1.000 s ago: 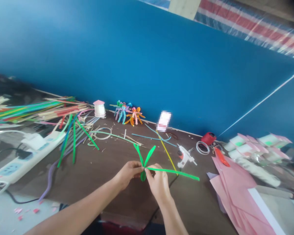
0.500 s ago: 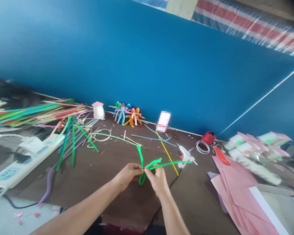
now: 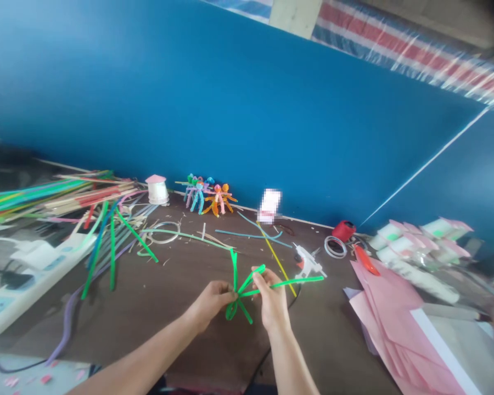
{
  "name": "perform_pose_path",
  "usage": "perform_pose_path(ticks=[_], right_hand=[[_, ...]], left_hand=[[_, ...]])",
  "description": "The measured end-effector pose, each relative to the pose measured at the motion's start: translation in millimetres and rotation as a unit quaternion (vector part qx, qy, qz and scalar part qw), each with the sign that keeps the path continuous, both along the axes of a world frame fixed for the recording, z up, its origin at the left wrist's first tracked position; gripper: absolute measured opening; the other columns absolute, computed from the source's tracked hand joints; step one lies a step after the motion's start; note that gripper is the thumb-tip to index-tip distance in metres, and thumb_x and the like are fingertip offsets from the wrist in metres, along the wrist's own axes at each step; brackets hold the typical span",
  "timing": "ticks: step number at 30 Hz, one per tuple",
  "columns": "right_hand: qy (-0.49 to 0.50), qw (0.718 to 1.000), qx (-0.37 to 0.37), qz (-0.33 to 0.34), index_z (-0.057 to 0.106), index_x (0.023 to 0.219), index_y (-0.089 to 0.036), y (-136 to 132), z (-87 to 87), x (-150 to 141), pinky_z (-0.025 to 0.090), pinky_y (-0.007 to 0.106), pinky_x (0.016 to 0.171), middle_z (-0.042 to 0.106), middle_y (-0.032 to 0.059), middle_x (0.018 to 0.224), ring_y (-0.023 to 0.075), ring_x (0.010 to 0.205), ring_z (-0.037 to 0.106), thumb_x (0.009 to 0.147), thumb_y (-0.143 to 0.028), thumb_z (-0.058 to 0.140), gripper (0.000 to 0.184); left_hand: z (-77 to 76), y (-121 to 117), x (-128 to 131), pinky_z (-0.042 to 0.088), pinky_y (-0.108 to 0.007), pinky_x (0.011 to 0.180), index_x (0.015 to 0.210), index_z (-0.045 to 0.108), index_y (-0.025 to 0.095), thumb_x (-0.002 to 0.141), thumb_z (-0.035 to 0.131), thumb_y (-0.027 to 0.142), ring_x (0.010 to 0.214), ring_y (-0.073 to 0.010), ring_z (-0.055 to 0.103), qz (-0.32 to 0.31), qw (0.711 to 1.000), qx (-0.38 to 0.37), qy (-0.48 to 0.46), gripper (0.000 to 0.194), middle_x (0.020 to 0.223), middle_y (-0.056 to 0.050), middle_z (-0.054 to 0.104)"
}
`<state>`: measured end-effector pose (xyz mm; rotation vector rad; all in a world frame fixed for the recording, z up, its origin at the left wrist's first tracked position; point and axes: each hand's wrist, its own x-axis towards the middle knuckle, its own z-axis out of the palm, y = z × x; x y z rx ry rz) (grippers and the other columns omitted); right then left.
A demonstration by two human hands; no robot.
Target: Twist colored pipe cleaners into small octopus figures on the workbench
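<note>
Head view: the left hand [image 3: 209,305] pinches the twisted centre of a green pipe-cleaner bundle [image 3: 234,269] above the brown tabletop [image 3: 156,329], the right hand [image 3: 274,304] closed on one arm; light, bendy stems, probably steadiest held at that twist

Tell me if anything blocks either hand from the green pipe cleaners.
Nothing visible does: the left hand and right hand already hold the green pipe cleaners where they cross. The white hot glue gun lies off to the right, apart from both hands.
</note>
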<state>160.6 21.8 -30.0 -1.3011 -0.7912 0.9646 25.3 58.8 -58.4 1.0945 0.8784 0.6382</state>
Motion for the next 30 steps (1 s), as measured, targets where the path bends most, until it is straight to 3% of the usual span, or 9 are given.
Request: perform_pose_path(ticks=[4, 10, 20, 25, 30], right_hand=[[-0.022, 1.000, -0.015, 0.015, 0.065, 0.083, -0.016, 0.4, 3.9, -2.2, 0.033, 0.018, 0.038, 0.051, -0.0028, 0.053, 0.0084, 0.046, 0.043, 0.063, -0.039, 0.065, 0.031], [-0.089, 0.994, -0.055, 0.018, 0.067, 0.077, -0.012, 0.5, -4.2, -9.5, 0.036, 0.019, 0.038, 0.051, -0.0007, 0.052, 0.0096, 0.045, 0.045, 0.068, -0.043, 0.059, 0.033], [0.110, 0.990, -0.074, 0.052, 0.068, 0.070, -0.014, -1.0, -9.0, -4.6, 0.036, 0.020, 0.038, 0.053, 0.0004, 0.057, 0.0097, 0.044, 0.048, 0.066, -0.050, 0.060, 0.037], [0.090, 0.992, -0.066, 0.056, 0.068, 0.074, -0.014, -2.6, -2.4, 6.5, 0.032, 0.017, 0.036, 0.046, -0.0041, 0.047, 0.0079, 0.042, 0.044, 0.061, -0.043, 0.068, 0.033], [0.061, 0.992, -0.061, 0.095, 0.068, 0.078, -0.012, -8.4, 4.2, 7.1, 0.033, 0.017, 0.037, 0.049, -0.0029, 0.048, 0.0086, 0.044, 0.047, 0.063, -0.042, 0.066, 0.033]], left_hand=[[0.3, -2.2, 0.0, 0.022, -0.020, 0.041, 0.052, 0.047, 0.014, 0.060, 0.060, 0.031, 0.040, -0.0054, 0.028, 0.004, 1.000, 0.008, 0.002, 0.023, 0.041, 0.007, 0.036], [-7.3, -5.6, 1.8, 0.026, -0.020, 0.045, 0.052, 0.047, 0.014, 0.059, 0.062, 0.035, 0.044, -0.0071, 0.034, 0.037, 0.998, 0.050, 0.020, 0.026, 0.044, 0.006, 0.040], [1.4, -10.1, -10.0, 0.033, -0.021, 0.052, 0.063, 0.055, 0.011, 0.061, 0.065, 0.034, 0.054, -0.0099, 0.044, -0.035, 0.997, 0.053, -0.042, 0.025, 0.058, 0.000, 0.053], [0.0, -11.2, -13.9, 0.032, -0.021, 0.049, 0.058, 0.054, 0.011, 0.060, 0.065, 0.030, 0.049, -0.0084, 0.041, -0.023, 0.998, 0.043, -0.031, 0.022, 0.051, 0.002, 0.048], [7.0, -12.9, -11.8, 0.038, -0.022, 0.058, 0.072, 0.060, 0.012, 0.056, 0.064, 0.015, 0.061, -0.0120, 0.051, -0.012, 0.997, 0.023, -0.073, 0.016, 0.065, -0.001, 0.059]])
